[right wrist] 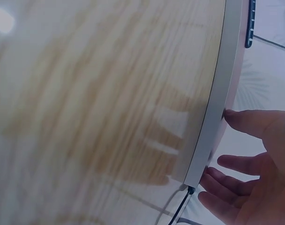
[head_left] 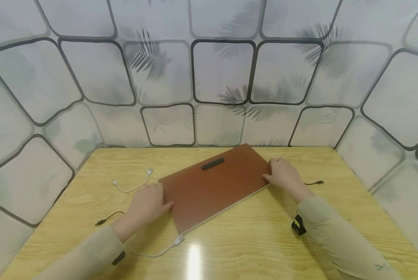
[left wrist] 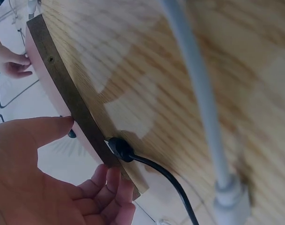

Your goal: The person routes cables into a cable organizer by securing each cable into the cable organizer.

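A reddish-brown rectangular panel (head_left: pixel 216 186) with a dark handle (head_left: pixel 213 163) on its upper face lies slantwise over the table, its right end farther back. My left hand (head_left: pixel 147 204) grips its left end. In the left wrist view, that thumb rests on the upper face while the fingers curl at the dark end edge (left wrist: pixel 69 89), which has a small hole. At the right end, my right hand (head_left: pixel 285 174) holds the panel between thumb and fingers. Its pale long edge (right wrist: pixel 215 98) shows in the right wrist view. The panel's underside is hidden.
White cables lie at the back left (head_left: pixel 126 191) and nearer the front (head_left: pixel 156 255). A black cable (head_left: pixel 108 219) emerges beside the left forearm, and another black cable (head_left: pixel 314 182) lies right of the right hand. Patterned curtain (head_left: pixel 223 74) surrounds the wooden table (head_left: pixel 251 241).
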### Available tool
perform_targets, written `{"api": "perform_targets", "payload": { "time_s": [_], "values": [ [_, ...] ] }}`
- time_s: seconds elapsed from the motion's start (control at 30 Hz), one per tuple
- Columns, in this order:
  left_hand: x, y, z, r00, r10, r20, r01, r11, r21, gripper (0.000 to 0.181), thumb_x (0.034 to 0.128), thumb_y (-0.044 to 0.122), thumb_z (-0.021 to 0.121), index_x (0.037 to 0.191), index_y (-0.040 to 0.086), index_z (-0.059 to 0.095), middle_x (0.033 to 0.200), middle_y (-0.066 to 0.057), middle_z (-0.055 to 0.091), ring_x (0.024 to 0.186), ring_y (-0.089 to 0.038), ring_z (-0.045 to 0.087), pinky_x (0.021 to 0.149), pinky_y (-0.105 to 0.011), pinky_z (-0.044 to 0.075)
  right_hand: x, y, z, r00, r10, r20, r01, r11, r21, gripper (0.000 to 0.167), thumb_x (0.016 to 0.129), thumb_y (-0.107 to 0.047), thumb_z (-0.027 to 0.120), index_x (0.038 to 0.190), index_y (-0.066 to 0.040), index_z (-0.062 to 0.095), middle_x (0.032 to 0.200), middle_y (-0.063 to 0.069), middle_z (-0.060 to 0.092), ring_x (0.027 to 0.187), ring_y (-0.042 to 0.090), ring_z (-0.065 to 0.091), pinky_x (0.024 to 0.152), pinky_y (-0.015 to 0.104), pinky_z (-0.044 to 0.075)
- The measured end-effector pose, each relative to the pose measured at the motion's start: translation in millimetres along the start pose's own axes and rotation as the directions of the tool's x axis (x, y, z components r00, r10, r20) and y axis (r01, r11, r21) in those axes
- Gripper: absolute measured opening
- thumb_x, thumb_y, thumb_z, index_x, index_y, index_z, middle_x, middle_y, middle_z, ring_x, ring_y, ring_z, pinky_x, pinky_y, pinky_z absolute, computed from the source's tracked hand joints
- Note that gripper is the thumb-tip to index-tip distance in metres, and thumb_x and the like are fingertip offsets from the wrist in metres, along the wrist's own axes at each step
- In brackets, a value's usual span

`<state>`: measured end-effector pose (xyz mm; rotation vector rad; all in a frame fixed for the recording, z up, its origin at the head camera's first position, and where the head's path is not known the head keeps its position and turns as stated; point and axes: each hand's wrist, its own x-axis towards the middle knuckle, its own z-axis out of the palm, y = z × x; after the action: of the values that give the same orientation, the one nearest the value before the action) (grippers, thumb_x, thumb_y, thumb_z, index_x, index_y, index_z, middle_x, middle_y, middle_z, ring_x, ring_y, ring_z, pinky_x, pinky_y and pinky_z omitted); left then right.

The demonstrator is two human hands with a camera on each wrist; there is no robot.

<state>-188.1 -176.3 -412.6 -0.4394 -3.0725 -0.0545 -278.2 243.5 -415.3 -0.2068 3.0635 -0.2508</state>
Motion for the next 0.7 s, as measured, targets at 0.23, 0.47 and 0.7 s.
{"api": "perform_targets", "payload": {
  "time_s": [0.23, 0.47, 0.7],
  "values": [
    [-0.8, 2.4, -2.2, 0.993, -0.054, 0.102, 0.069, 0.986, -0.149, 0.039, 0.0969, 0.037, 0.076, 0.081, 0.008, 0.056, 0.07, -0.002, 0.055, 0.061, -0.017, 0.052, 0.052, -0.03, 0.041, -1.2, -2.4, -0.7, 1.0, -0.011, 0.014, 0.012, 0.999, -0.048, 0.054, 0.102, -0.032, 0.071, 0.124, 0.016, 0.061, 0.116, 0.034, 0.065, 0.106, 0.048, 0.066, 0.091, 0.057, 0.057],
    [1.7, 1.7, -0.2, 0.985, -0.074, 0.159, 0.105, 0.975, -0.193, 0.036, 0.0975, 0.034, 0.075, 0.078, 0.011, 0.055, 0.069, -0.002, 0.056, 0.06, -0.017, 0.051, 0.053, -0.029, 0.04, -2.3, -3.5, 1.2, 0.999, -0.028, 0.031, 0.03, 0.997, -0.067, 0.047, 0.103, -0.031, 0.069, 0.11, 0.015, 0.066, 0.109, 0.032, 0.066, 0.102, 0.046, 0.065, 0.09, 0.057, 0.056],
    [5.9, 1.8, -2.7, 0.981, -0.072, 0.181, 0.114, 0.966, -0.233, 0.036, 0.0971, 0.034, 0.074, 0.075, 0.012, 0.055, 0.07, -0.002, 0.058, 0.063, -0.018, 0.053, 0.057, -0.032, 0.043, 2.6, 1.5, 0.2, 0.998, -0.046, 0.039, 0.048, 0.996, -0.075, 0.042, 0.103, -0.032, 0.068, 0.074, -0.003, 0.063, 0.089, 0.025, 0.069, 0.084, 0.037, 0.065, 0.078, 0.05, 0.055]
  ]
}}
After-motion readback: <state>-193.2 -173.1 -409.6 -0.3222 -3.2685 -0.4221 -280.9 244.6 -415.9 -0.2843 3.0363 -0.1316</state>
